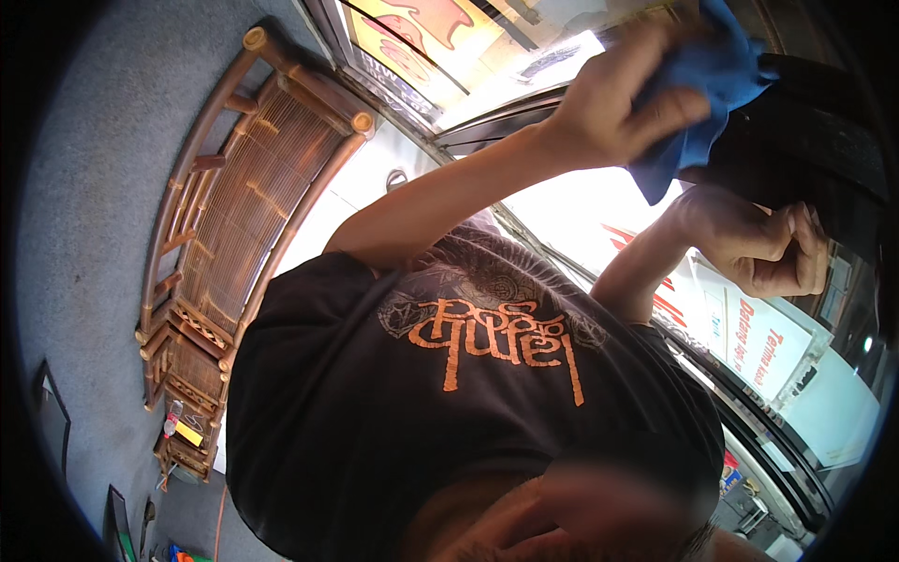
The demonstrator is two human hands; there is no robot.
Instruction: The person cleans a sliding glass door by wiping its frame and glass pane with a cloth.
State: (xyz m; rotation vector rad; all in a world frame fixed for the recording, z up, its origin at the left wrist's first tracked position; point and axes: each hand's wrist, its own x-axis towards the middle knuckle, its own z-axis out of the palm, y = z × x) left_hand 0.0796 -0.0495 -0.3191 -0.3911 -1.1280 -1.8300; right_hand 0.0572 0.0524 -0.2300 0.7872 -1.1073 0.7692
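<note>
My left hand (611,105) is raised at the upper right and grips a crumpled blue cloth (692,105), its thumb over the near side. The fingers behind the cloth are blurred and partly hidden. Dark, glossy glass (808,133) lies around and beyond the cloth; whether the cloth touches it, I cannot tell. Below and to the right of the cloth, my right hand (765,249) is held with its fingers curled in, and nothing shows in it. My black shirt (491,421) with orange lettering fills the middle.
A bamboo bench (246,204) stands at the left on grey floor. On a bamboo piece at its lower end are a plastic bottle (173,419) and a yellow item (188,433). A framed window with a yellow poster (414,42) is at the top. White panels (758,337) with red writing show at the right.
</note>
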